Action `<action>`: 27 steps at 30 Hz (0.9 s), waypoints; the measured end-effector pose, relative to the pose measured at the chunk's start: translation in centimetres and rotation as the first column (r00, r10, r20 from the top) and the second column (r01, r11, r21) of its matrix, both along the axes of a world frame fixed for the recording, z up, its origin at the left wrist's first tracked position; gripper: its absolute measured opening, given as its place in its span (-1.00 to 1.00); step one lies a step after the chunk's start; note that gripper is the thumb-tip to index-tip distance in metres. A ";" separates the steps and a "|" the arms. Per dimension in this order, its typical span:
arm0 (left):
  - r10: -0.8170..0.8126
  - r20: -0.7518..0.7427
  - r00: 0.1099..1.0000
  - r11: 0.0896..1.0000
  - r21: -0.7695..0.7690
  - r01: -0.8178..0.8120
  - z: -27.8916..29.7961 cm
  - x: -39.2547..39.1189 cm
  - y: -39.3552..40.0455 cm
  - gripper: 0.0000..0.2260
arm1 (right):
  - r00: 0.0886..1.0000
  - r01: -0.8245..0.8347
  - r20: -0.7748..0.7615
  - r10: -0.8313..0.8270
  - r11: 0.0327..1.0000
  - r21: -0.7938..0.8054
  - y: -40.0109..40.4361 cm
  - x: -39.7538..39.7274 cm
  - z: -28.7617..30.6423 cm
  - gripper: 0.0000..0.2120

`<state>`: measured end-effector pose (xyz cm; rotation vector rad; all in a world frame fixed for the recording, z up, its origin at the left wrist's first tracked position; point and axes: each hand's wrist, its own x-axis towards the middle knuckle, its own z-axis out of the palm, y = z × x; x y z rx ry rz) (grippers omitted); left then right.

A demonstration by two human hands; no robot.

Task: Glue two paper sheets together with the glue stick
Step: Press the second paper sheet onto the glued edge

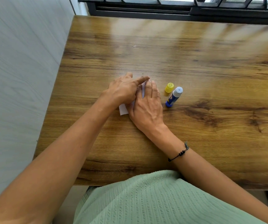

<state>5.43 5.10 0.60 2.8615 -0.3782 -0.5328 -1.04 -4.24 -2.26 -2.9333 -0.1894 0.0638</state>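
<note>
Hands: left hand (123, 90) and right hand (147, 105) lie side by side, palms down, on the white paper sheets (124, 109); neither grips anything.
Left hand pose: forearm crosses from near left, fingers loosely spread, index finger pointing far right.
Right hand pose: flat, fingers together and pressed onto the paper, wrist angled toward near right.
Table (211, 62): wood-grain, carrying everything.
Paper sheets: mid-table, mostly hidden beneath both hands.
Glue stick (174, 97): uncapped, upright, just right of the right hand.
Yellow cap (169, 87): beside the glue stick's far left.
</note>
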 end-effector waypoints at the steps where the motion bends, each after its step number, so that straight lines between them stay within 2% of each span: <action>1: 0.001 0.003 1.000 1.000 -0.005 -0.001 0.0 0.0 0.0 -0.43 | 1.000 -0.006 0.004 0.006 1.000 -0.018 0.0 0.0 0.1 -0.35; 6: 0.007 -0.037 0.999 1.000 -0.022 -0.008 0.3 0.0 0.0 -0.48 | 1.000 -0.023 0.009 0.024 0.993 -0.117 0.0 -0.3 0.8 -0.37; 10: 0.013 -0.089 0.996 1.000 0.015 -0.012 0.4 0.2 -0.1 -0.42 | 0.999 -0.030 0.006 0.033 0.973 -0.230 0.0 -0.7 1.9 -0.39; 14: 0.002 -0.088 0.996 0.999 0.040 0.002 0.3 0.4 -0.2 -0.45 | 0.997 -0.075 -0.041 0.066 0.961 -0.266 0.0 -1.4 2.1 -0.40; 20: -0.005 -0.090 0.996 0.997 0.070 0.011 -0.1 0.4 -0.3 -0.44 | 0.995 -0.086 -0.069 0.068 0.949 -0.304 -0.5 -3.0 2.3 -0.28; 25: -0.012 -0.109 0.994 0.997 0.073 0.020 0.2 0.5 -0.3 -0.39 | 0.998 -0.060 -0.045 0.045 0.899 -0.434 -1.6 -5.1 2.9 -0.27; 27: -0.016 -0.109 0.994 0.997 0.074 0.024 0.3 0.4 -0.2 -0.38 | 0.995 -0.082 -0.080 0.052 0.888 -0.452 -2.1 -5.8 3.3 -0.26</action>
